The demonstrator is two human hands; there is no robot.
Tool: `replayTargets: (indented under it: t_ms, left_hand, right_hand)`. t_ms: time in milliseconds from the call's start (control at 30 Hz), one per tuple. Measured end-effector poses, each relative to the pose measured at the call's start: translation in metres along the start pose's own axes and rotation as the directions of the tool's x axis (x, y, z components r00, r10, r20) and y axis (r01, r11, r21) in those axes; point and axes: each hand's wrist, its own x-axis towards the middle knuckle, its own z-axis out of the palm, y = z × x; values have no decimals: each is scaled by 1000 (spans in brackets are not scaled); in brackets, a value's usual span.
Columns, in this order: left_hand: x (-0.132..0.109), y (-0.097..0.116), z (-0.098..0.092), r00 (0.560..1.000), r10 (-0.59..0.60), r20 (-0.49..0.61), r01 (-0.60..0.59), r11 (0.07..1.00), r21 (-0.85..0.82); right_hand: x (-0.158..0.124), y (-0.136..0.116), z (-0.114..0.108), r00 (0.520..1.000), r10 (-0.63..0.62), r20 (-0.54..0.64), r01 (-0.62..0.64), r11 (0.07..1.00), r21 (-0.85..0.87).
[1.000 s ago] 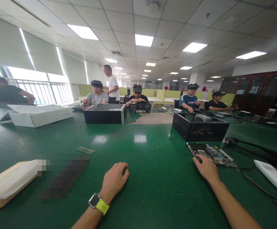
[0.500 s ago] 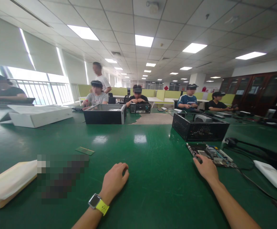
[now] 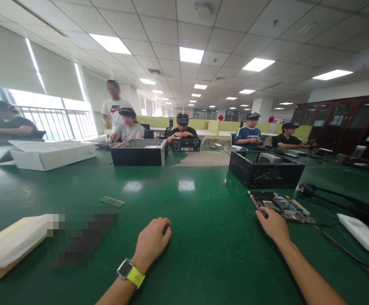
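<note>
The left hand (image 3: pixel 152 242), with a yellow-strapped watch (image 3: pixel 130 272) at its wrist, rests loosely curled and empty on the green desk (image 3: pixel 200 237). The right hand (image 3: pixel 273 224) lies flat with fingers spread, its fingertips touching the near edge of a bare green circuit board (image 3: pixel 281 206). Just behind the board stands an open black perforated metal computer case (image 3: pixel 265 169). Black cables (image 3: pixel 333 199) run to the right of the board, past a white plastic device (image 3: pixel 364 235). A small thin green strip (image 3: pixel 112 201) lies well left, beside a pale padded envelope (image 3: pixel 11 245). People sit along the far side.
</note>
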Motion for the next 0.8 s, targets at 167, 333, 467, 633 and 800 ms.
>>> replayTargets:
  t_ms: [167, 333, 467, 633, 800]
  left_hand:
    - [0, 0, 1, 1000, 7, -15, -7, 1000, 1]
    - [0, -2, 3, 1000, 12, -19, -12, 1000, -3]
    - [1, -1, 2, 1000, 17, -21, -17, 1000, -10]
    - [0, -1, 2, 1000, 20, -20, -21, 1000, -6]
    - [0, 0, 1, 1000, 28, -13, -28, 1000, -6]
  right_hand:
    - [-1, -1, -2, 1000, 15, 8, -16, 1000, 17]
    - [-1, -3, -3, 999, 28, 21, -28, 1000, 12]
    - [-1, -4, -3, 999, 27, 23, -27, 1000, 13]
    - [-2, -5, -4, 999, 37, 24, -38, 999, 22]
    - [-3, -7, -5, 998, 54, 30, -55, 998, 36]
